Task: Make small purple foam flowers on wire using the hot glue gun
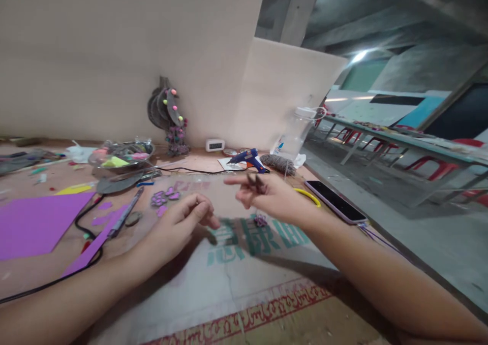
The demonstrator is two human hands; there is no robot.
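Observation:
Low over the white printed sheet, my left hand (pixel 192 213) is closed, its fingers curled in and the thumb near them; anything inside is hidden. My right hand (pixel 263 195) is raised at the middle, with the index finger pointing left and the other fingers bent. A small dark brown piece (pixel 256 183) sits at its fingers, blurred, and its kind is unclear. Beneath that hand lies a small purple flower-like piece (pixel 261 220) on the sheet (pixel 213 289). Several purple petal pieces with dark edges (pixel 165 196) lie beyond my left hand.
A blue glue gun (pixel 249 158), grey yarn (pixel 278 164) and a small digital clock (pixel 215 145) stand at the back. Purple foam sheet (pixel 41 223), a utility knife (pixel 125 213) and a bowl of scraps (pixel 121 157) are left. A phone (pixel 335 201) lies by the right edge.

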